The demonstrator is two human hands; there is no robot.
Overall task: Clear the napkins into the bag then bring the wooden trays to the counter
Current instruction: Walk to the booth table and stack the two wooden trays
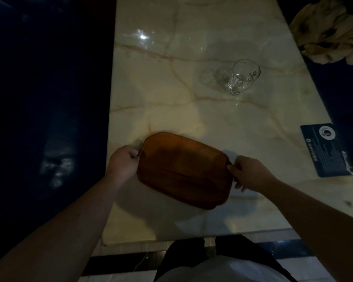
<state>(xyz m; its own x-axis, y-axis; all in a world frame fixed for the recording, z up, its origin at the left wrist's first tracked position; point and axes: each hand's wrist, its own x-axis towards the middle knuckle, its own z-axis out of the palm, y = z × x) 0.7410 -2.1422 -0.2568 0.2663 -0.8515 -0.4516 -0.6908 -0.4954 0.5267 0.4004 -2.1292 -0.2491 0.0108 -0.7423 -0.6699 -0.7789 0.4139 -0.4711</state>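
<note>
At the left edge of the pale, veined marble table, close to its near-left corner, the left hand grips the left short end of the rounded rectangular brown wooden tray. Its fingers are curled together around the rim, thumb on top and the rest tucked beneath. A hold at the very end leaves the tray's face clear and gives leverage for a level lift.

The tray itself lies a little askew near the table's front edge, its far-left corner higher in the view than its near-right one. Whether it rests on the marble or is just off it cannot be told in the dim light. It looks bare, with no napkins on it, so the clearing step seems finished here and the carrying step is in hand.

The right hand mirrors the grip on the opposite short end, fingers pressed together and pinching the rim, so the weight is shared evenly.

Further back, towards the right edge, stands a clear drinking glass, well apart from the tray. A dark blue printed card lies at the right edge, and crumpled tan paper sits beyond the far-right edge.
</note>
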